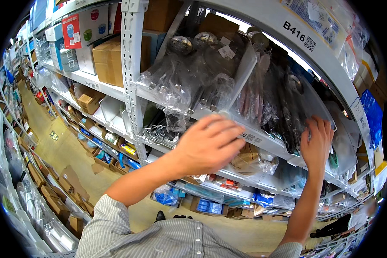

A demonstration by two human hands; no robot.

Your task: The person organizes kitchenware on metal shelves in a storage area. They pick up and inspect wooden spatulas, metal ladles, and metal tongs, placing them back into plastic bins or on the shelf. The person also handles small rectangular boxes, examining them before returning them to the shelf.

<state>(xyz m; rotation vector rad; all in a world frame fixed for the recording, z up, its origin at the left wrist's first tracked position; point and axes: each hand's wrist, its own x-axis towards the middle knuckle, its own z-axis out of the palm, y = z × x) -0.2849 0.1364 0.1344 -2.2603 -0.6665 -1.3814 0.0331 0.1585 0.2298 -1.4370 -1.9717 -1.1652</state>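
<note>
My left hand (209, 143) is slightly blurred in front of the white shelf edge (271, 140), fingers spread and nothing visible in it. Behind it, plastic-wrapped metal kitchen utensils (180, 45) with round perforated heads lie with their handles towards me. My right hand (317, 137) is at a row of dark utensils in clear plastic bags (283, 109), beside a translucent plastic sheet (316, 93). Whether its curled fingers grip a bag cannot be made out. A white divider (243, 79) separates the two groups of utensils.
A perforated white upright post (132, 71) stands left of the utensils. Beyond it are cardboard boxes (108, 59) on shelves. Lower shelves hold wire items (156, 133) and blue packages (209, 206). An aisle floor (48, 142) runs left; another person (348, 221) is at far right.
</note>
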